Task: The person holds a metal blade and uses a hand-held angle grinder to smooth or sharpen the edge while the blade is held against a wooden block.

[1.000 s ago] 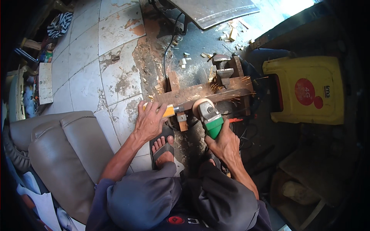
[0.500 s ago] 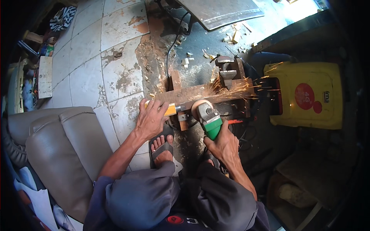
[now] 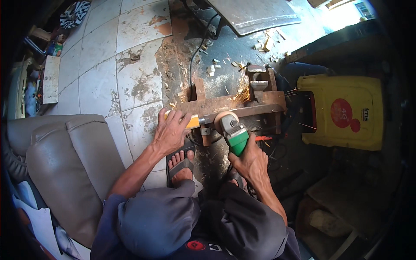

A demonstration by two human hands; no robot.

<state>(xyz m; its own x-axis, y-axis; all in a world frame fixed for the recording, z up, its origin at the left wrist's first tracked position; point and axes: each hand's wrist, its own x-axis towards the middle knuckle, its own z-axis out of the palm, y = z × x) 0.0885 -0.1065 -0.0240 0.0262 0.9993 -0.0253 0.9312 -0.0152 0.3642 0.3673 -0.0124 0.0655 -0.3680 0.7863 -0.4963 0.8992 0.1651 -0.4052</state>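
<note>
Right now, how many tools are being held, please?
2: the yellow-handled tool in the left grip, and the green angle grinder in the right grip, its disc beside the first tool's metal part. Both are partly covered; no other held tool shows.

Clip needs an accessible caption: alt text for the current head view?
A person's right hand holds a green angle grinder, its disc by a yellow-handled tool gripped in the left hand, as sparks fly over a brown beam. Pale offcuts litter the floor beyond; a padded taupe seat is at left.
</note>
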